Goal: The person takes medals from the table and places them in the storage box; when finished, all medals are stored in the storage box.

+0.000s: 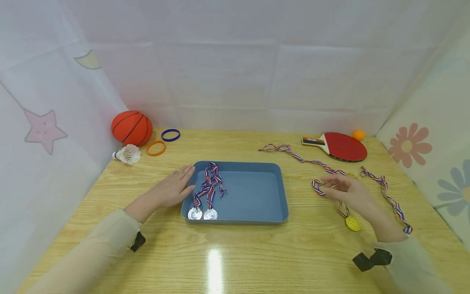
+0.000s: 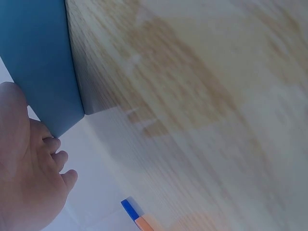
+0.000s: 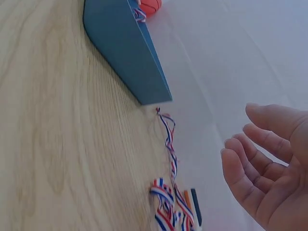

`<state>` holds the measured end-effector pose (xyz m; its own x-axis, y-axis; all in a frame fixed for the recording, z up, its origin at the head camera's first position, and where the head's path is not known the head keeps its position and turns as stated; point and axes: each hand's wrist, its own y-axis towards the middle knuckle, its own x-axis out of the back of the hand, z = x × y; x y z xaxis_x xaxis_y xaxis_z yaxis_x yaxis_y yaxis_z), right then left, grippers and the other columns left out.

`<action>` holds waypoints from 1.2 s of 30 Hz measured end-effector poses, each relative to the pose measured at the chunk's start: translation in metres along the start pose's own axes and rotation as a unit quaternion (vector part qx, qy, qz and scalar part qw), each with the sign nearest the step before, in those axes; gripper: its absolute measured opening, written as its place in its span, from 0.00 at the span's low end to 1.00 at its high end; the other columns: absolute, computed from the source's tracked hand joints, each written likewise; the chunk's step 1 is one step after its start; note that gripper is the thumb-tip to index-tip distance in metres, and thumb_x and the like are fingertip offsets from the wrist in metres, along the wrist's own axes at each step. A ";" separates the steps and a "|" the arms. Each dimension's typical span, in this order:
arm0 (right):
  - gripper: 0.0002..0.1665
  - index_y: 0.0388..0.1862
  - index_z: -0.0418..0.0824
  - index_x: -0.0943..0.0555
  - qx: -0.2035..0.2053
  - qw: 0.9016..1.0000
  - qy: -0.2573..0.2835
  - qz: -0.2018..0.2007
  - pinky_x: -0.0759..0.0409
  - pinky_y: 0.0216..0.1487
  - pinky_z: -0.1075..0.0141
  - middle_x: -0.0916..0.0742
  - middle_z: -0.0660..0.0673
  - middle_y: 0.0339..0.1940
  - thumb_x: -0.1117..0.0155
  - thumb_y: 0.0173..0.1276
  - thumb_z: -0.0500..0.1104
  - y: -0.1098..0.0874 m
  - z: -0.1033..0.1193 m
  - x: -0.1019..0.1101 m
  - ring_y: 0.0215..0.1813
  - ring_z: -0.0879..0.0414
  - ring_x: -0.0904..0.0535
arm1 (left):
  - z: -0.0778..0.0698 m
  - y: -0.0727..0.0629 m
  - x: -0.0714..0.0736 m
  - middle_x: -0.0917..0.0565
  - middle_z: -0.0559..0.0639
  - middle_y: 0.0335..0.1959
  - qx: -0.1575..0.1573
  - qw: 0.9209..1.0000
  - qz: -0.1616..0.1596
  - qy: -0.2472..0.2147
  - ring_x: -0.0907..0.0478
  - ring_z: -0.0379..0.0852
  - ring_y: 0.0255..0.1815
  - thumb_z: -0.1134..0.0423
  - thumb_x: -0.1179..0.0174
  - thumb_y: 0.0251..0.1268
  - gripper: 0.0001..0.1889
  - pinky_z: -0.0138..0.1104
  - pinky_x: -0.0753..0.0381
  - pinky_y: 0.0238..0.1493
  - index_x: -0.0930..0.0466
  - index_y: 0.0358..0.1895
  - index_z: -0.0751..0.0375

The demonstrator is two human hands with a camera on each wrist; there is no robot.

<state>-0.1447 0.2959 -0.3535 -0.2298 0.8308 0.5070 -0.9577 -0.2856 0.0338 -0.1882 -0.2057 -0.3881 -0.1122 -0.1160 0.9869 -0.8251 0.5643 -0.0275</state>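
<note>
A blue-grey tray (image 1: 253, 192) lies on the table, holding two silver medals (image 1: 210, 214) with red, white and blue ribbons on its left side. My left hand (image 1: 174, 188) rests at the tray's left rim, fingers extended. To the right of the tray, my right hand (image 1: 346, 192) hovers over a gold medal's ribbon (image 1: 318, 188), its fingers loosely bent. A gap shows between thumb and fingers (image 3: 240, 166) in the right wrist view, with nothing held. The gold medal (image 1: 353, 223) lies below that hand; part of its ribbon is hidden.
Another striped ribbon (image 1: 304, 160) stretches behind my right hand, and one more ribbon (image 1: 389, 198) lies to its right. A red paddle (image 1: 345, 147) and orange ball (image 1: 359, 135) sit back right. Back left are a basketball (image 1: 132, 128), shuttlecock (image 1: 128, 154), blue wristband (image 1: 170, 135) and orange wristband (image 1: 156, 148).
</note>
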 end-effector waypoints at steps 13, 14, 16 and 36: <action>0.21 0.51 0.26 0.27 -0.038 0.994 -0.094 0.033 0.20 0.30 0.62 0.21 0.41 0.35 0.40 0.65 0.40 -0.032 -0.058 0.038 0.33 0.54 0.21 | 0.000 0.000 0.000 0.50 0.66 0.70 0.001 1.000 0.000 0.002 0.57 0.60 0.71 0.53 0.59 0.73 0.33 0.51 0.53 0.66 0.53 0.69 0.74; 0.20 0.50 0.27 0.27 -0.032 0.994 -0.103 0.037 0.20 0.29 0.63 0.21 0.42 0.34 0.39 0.65 0.40 -0.034 -0.061 0.039 0.32 0.56 0.22 | 0.001 0.000 0.000 0.50 0.66 0.71 0.000 1.000 0.000 0.001 0.57 0.60 0.71 0.53 0.59 0.73 0.33 0.51 0.53 0.67 0.53 0.69 0.74; 0.18 0.47 0.29 0.25 -0.019 0.992 -0.120 0.043 0.21 0.28 0.64 0.20 0.43 0.33 0.37 0.63 0.40 -0.037 -0.067 0.039 0.31 0.58 0.22 | 0.000 0.000 0.001 0.50 0.66 0.70 0.000 1.000 0.000 0.001 0.57 0.60 0.71 0.53 0.59 0.73 0.33 0.51 0.53 0.67 0.53 0.69 0.74; 0.17 0.34 0.38 0.29 -0.039 0.979 -0.165 0.113 0.34 0.22 0.68 0.29 0.48 0.27 0.31 0.56 0.43 -0.041 -0.077 0.032 0.25 0.63 0.35 | 0.002 0.001 -0.002 0.50 0.66 0.70 -0.002 1.000 -0.003 0.005 0.55 0.62 0.70 0.54 0.57 0.72 0.33 0.51 0.53 0.66 0.52 0.69 0.74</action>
<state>-0.1263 0.3704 -0.4047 -0.3810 0.5477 0.7449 -0.9024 -0.3956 -0.1707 -0.1899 -0.2070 -0.3901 -0.1018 -0.1110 0.9886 -0.8237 0.5666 -0.0212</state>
